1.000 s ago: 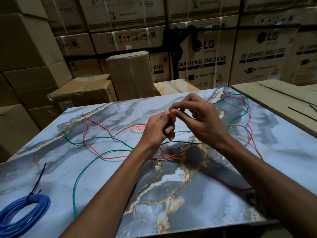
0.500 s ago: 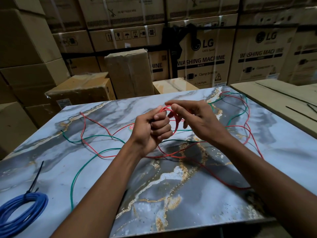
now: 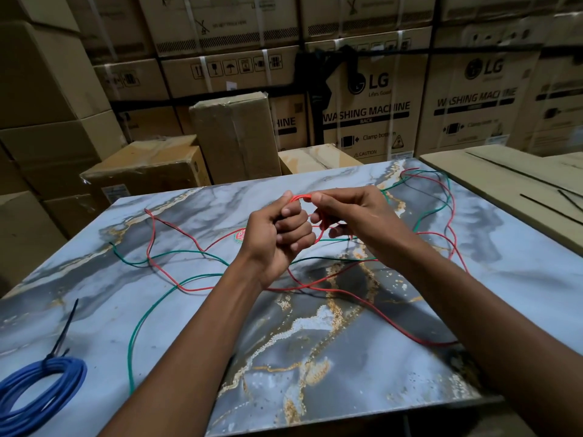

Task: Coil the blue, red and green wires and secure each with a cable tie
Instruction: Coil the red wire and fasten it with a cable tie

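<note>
A long red wire (image 3: 167,272) lies in loose curves across the marble slab (image 3: 315,357), tangled with a green wire (image 3: 142,320). My left hand (image 3: 277,238) is fisted around a small loop of the red wire above the slab's middle. My right hand (image 3: 350,216) pinches the same wire at the top of the loop, fingertips touching the left thumb. At the near left corner lies the blue wire (image 3: 41,392), coiled, with a black cable tie (image 3: 63,335) around it, its tail sticking up.
Loose black cable ties (image 3: 549,206) lie on flat cardboard (image 3: 504,171) to the right of the slab. Stacked cartons (image 3: 233,137) stand close behind and to the left. Red and green wire loops reach the slab's far right corner (image 3: 441,197).
A small red loop has formed at my left fist, with my right hand wrapping the wire around it. Both hands stayed above the slab's middle.
</note>
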{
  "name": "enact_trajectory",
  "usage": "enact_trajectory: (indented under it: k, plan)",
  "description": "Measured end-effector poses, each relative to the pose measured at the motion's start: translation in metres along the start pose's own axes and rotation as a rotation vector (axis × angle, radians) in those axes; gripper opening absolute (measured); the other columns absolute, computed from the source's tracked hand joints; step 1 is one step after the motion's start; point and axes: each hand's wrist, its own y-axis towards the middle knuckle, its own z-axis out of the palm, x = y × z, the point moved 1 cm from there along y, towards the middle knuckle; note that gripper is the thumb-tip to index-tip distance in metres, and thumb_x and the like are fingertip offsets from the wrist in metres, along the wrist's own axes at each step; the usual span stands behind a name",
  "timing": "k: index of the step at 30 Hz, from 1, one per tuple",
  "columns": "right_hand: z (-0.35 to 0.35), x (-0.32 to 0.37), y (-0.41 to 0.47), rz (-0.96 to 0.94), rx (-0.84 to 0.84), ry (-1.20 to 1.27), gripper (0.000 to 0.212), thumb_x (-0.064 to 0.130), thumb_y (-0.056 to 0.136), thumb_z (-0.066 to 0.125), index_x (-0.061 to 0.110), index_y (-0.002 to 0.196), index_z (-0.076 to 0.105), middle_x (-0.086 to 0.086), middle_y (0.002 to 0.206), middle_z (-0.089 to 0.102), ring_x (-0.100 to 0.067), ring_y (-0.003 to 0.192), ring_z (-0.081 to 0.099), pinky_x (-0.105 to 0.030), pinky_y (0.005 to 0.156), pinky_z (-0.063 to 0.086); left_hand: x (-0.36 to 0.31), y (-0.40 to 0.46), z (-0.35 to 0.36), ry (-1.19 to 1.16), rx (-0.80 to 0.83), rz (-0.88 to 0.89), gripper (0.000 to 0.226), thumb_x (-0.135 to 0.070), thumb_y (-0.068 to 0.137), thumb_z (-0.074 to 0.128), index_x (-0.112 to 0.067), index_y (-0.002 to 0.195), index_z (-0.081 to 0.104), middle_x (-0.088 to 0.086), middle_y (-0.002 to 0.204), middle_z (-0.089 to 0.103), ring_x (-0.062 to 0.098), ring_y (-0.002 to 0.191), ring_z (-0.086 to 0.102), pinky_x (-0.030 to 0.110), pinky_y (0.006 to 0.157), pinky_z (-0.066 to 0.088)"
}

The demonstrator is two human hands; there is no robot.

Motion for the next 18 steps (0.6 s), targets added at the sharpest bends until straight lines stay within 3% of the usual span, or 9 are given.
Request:
enact_trajectory:
  k: [3, 9, 15, 18]
  plan:
    - [-0.005, 0.002, 0.000, -0.036, -0.020, -0.112, 0.023, 0.029, 0.096, 0.069, 0.014, 0.110, 0.079, -0.008, 0.090, 0.078, -0.015, 0.071, 0.068, -0.022, 0.058, 0.050, -0.006, -0.001, -0.004, 0.028, -0.029, 0.018, 0.044, -0.027, 0.105, 0.036, -0.018, 0.062, 0.038, -0.008, 0.043, 0.021, 0.008, 0.039, 0.010, 0.021, 0.040, 0.018]
    - [-0.020, 0.012, 0.003, -0.179, -0.052, -0.168, 0.021, 0.024, 0.095, 0.070, 0.013, 0.111, 0.078, 0.000, 0.069, 0.068, -0.011, 0.060, 0.049, -0.020, 0.052, 0.038, -0.021, -0.005, -0.010, -0.054, -0.034, 0.053, 0.041, -0.026, 0.100, 0.041, -0.019, 0.059, 0.042, -0.008, 0.052, 0.011, 0.009, 0.044, 0.005, 0.022, 0.043, 0.010]
    - [-0.032, 0.021, 0.003, -0.337, -0.117, -0.331, 0.019, 0.015, 0.095, 0.072, 0.006, 0.111, 0.078, -0.005, 0.079, 0.075, 0.000, 0.065, 0.064, -0.012, 0.059, 0.045, -0.030, -0.007, -0.014, -0.186, -0.028, 0.089, 0.047, -0.027, 0.105, 0.034, -0.019, 0.060, 0.044, -0.008, 0.050, 0.014, 0.009, 0.045, 0.006, 0.022, 0.041, 0.011]
    - [-0.035, 0.016, 0.005, -0.367, -0.153, -0.472, 0.017, 0.021, 0.094, 0.074, 0.016, 0.109, 0.080, 0.000, 0.083, 0.078, -0.014, 0.074, 0.072, -0.031, 0.060, 0.055, -0.036, -0.006, -0.020, -0.220, -0.044, 0.138, 0.040, -0.025, 0.099, 0.041, -0.019, 0.060, 0.047, -0.008, 0.045, 0.024, 0.009, 0.045, 0.006, 0.021, 0.041, 0.012]
